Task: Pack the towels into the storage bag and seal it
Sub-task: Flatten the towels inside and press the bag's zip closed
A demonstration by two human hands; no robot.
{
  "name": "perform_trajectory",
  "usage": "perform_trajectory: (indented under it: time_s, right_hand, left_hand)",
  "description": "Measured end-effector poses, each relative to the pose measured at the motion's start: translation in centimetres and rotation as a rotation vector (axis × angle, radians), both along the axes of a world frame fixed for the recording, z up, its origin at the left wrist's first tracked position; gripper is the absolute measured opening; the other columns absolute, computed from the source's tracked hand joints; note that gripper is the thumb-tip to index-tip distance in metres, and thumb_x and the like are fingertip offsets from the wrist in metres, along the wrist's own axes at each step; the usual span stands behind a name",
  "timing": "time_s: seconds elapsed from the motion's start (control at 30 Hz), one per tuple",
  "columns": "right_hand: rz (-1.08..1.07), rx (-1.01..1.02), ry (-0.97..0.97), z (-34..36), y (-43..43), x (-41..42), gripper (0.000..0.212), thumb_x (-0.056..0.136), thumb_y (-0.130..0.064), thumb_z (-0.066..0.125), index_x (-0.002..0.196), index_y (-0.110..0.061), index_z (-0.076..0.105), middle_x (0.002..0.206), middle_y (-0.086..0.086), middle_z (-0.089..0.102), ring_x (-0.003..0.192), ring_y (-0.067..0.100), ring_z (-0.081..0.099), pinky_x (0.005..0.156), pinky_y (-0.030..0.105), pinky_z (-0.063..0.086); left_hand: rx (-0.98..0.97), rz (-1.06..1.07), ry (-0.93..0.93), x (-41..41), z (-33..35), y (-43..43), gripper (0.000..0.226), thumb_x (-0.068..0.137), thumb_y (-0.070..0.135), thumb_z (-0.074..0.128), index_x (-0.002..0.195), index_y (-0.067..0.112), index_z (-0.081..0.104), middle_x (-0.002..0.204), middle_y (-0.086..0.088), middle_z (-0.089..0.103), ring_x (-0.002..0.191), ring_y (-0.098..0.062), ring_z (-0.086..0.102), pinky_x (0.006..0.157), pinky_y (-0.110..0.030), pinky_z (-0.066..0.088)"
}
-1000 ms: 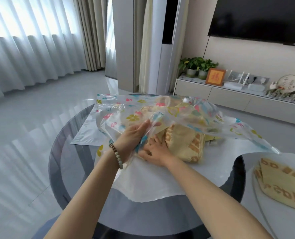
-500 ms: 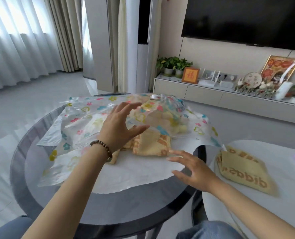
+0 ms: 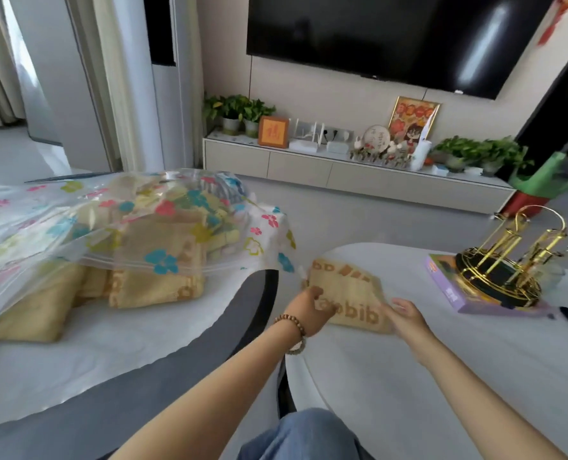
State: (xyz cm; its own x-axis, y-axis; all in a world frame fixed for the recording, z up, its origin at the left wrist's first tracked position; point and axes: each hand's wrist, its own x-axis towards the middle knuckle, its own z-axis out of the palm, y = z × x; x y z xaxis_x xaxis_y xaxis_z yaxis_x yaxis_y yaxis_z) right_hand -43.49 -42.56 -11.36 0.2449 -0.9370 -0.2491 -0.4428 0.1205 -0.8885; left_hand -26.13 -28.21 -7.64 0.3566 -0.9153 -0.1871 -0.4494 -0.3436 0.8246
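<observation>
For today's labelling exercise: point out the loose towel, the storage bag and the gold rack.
loose towel (image 3: 345,287): head view, printed top face.
storage bag (image 3: 161,262): head view, blue flower print.
gold rack (image 3: 501,288): head view, round base.

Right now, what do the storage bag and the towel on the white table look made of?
Storage bag: thin clear plastic film, glossy, flower-printed; it crinkles, and towels show through. Loose towel: soft woven cloth, perhaps cotton terry, matte yellow with orange lettering; it lies folded flat.

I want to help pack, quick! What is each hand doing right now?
Left hand: holds the folded towel at its left edge.
Right hand: at the towel's right edge; cannot tell if holding.
</observation>
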Motion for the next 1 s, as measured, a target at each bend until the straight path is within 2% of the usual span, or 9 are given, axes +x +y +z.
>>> perform_trajectory:
  time_s: [0.13, 0.23, 0.37, 0.47, 0.57, 0.67, 0.73, 0.83, 1.0]
  right_hand:
    - [0.046, 0.33, -0.115, -1.7, -2.7, 0.1, 0.047, 0.085, -0.033, 0.067, 0.119, -0.002, 0.06, 0.11, 0.013, 0.069, 0.106, 0.029, 0.062, 0.104, 0.044, 0.04]
    - [0.016, 0.34, -0.121, -2.0, -4.5, 1.2, 0.047, 0.083, -0.035, 0.068, 0.115, 0.0, 0.064, 0.103, 0.015, 0.072, 0.094, 0.029, 0.067, 0.096, 0.044, 0.05]
    - [-0.046, 0.376, -0.142, -2.2, -6.0, 2.7, 0.053, 0.08, -0.035, 0.072, 0.121, -0.003, 0.061, 0.114, 0.018, 0.067, 0.102, 0.032, 0.064, 0.092, 0.048, 0.051]
    - [-0.031, 0.361, -0.189, -2.2, -6.1, 3.0, 0.053, 0.079, -0.034, 0.073, 0.123, -0.007, 0.059, 0.119, 0.017, 0.066, 0.107, 0.031, 0.063, 0.092, 0.047, 0.051]
    - [0.026, 0.362, -0.208, -2.0, -5.9, 2.2, 0.046, 0.08, -0.029, 0.072, 0.12, -0.009, 0.062, 0.116, 0.015, 0.068, 0.105, 0.028, 0.064, 0.094, 0.042, 0.05]
    - [0.14, 0.563, -0.175, -1.3, -5.0, 1.2, 0.039, 0.084, -0.021, 0.068, 0.12, -0.006, 0.062, 0.114, 0.016, 0.069, 0.104, 0.028, 0.065, 0.093, 0.042, 0.05]
    - [0.202, 0.634, -0.207, -1.0, -3.7, 0.9, 0.037, 0.085, -0.012, 0.064, 0.121, -0.003, 0.062, 0.111, 0.016, 0.07, 0.099, 0.027, 0.067, 0.09, 0.041, 0.051]
    - [0.201, 0.615, -0.293, -0.2, -1.3, 0.6, 0.043, 0.076, -0.007, 0.07, 0.118, -0.001, 0.064, 0.106, 0.017, 0.072, 0.089, 0.026, 0.072, 0.076, 0.037, 0.057]
    - [0.273, 0.529, -0.42, 3.5, 2.4, -0.3, 0.051, 0.068, -0.011, 0.072, 0.119, -0.007, 0.064, 0.109, 0.014, 0.072, 0.091, 0.023, 0.072, 0.069, 0.034, 0.059]
  left_hand:
    - [0.205, 0.188, 0.236, -0.5, -3.1, -3.7, 0.07, 0.088, 0.042, 0.051, 0.142, 0.007, 0.024, 0.144, -0.019, 0.035, 0.128, -0.034, 0.039, 0.106, -0.044, 0.035]
    - [0.172, 0.248, 0.337, -0.1, -4.1, -5.0, 0.056, 0.09, 0.034, 0.051, 0.135, 0.005, 0.036, 0.137, -0.018, 0.044, 0.123, -0.033, 0.045, 0.102, -0.039, 0.039]
    - [0.064, 0.335, 0.407, 0.8, -4.5, -6.1, 0.041, 0.091, 0.023, 0.052, 0.127, 0.004, 0.047, 0.128, -0.015, 0.054, 0.115, -0.03, 0.052, 0.092, -0.033, 0.043]
    - [0.107, 0.304, 0.486, 1.3, -4.5, -6.1, 0.028, 0.092, 0.025, 0.05, 0.115, 0.011, 0.057, 0.116, -0.011, 0.06, 0.096, -0.023, 0.058, 0.079, -0.03, 0.049]
    - [0.182, 0.298, 0.733, 1.8, -4.6, -5.1, 0.013, 0.089, 0.018, 0.052, 0.102, 0.016, 0.055, 0.111, -0.009, 0.057, 0.102, -0.025, 0.055, 0.092, -0.036, 0.048]
    - [0.145, 0.411, 0.985, 1.6, -4.8, -4.0, 0.023, 0.088, 0.013, 0.047, 0.111, 0.01, 0.047, 0.105, -0.01, 0.056, 0.108, -0.031, 0.053, 0.098, -0.048, 0.044]
    - [0.116, 0.41, 1.072, 1.1, -4.5, -3.4, 0.032, 0.087, 0.02, 0.048, 0.118, 0.012, 0.045, 0.119, -0.011, 0.054, 0.113, -0.033, 0.051, 0.096, -0.05, 0.043]
    - [0.072, 0.359, 0.945, 0.0, -3.5, -2.2, 0.047, 0.079, 0.038, 0.066, 0.116, 0.015, 0.049, 0.115, -0.007, 0.056, 0.107, -0.028, 0.056, 0.084, -0.04, 0.048]
    - [-0.317, 0.402, 0.637, -0.3, -0.7, 0.3, 0.029, 0.074, 0.008, 0.073, 0.079, 0.015, 0.045, 0.074, -0.003, 0.055, 0.061, -0.013, 0.053, 0.054, -0.022, 0.048]
